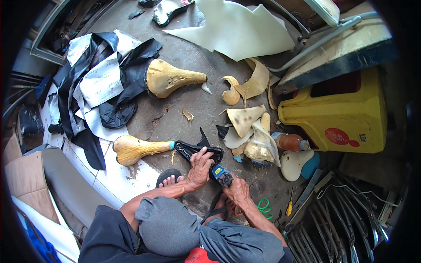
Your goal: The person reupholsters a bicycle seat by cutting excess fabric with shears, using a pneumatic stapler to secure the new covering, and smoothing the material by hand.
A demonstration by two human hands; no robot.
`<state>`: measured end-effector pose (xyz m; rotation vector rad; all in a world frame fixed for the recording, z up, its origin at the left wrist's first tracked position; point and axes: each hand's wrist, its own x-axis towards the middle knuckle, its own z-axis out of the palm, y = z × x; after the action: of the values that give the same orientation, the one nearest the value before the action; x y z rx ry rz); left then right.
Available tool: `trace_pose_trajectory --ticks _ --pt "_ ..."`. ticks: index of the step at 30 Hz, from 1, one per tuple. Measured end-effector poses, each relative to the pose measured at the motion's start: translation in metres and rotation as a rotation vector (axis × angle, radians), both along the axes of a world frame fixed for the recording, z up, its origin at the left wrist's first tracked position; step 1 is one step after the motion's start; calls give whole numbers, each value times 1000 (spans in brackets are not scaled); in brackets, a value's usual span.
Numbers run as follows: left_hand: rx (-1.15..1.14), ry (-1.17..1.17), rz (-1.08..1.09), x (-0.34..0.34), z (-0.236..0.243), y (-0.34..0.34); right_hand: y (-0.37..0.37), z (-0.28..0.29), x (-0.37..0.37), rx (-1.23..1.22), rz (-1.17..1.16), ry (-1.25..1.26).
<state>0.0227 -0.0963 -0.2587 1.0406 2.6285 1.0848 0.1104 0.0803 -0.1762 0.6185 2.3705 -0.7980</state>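
My left hand [200, 168] presses down on a black saddle shell [186, 149] lying on the floor, its fingers curled over the wide end. In my right hand [237, 191] is a dark staple gun [222, 175] with a blue and yellow top, its nose close to the saddle's edge beside my left fingers. What the nose touches is hidden. A yellow foam saddle [136, 150] lies to the left, its narrow tip meeting the black saddle. Another foam saddle [171, 79] rests farther off. By my right forearm lies a green coiled hose [264, 206].
Black and white cover scraps [98, 83] are heaped at left. Foam offcuts [243, 120], a bottle [289, 142] and a yellow crate [346, 114] stand at right. Nearer lie a yellow-handled screwdriver [289, 207] and metal frames [333, 219]. A pale foam sheet [237, 30] lies at the back.
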Motion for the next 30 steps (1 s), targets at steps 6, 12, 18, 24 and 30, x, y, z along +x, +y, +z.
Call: trace_pose_trajectory --ticks 6,12,18,24,30 --pt "0 -33 18 2 1 -1 -7 0 4 34 12 -49" --pt "-11 -38 15 -3 3 3 -6 -1 6 52 32 34" --pt "-28 -5 24 -2 0 4 -6 8 17 22 -39 134" --pt "5 11 27 1 -2 2 -5 24 30 48 -252 141" --pt "49 -2 5 -3 0 2 2 21 44 106 -293 124"
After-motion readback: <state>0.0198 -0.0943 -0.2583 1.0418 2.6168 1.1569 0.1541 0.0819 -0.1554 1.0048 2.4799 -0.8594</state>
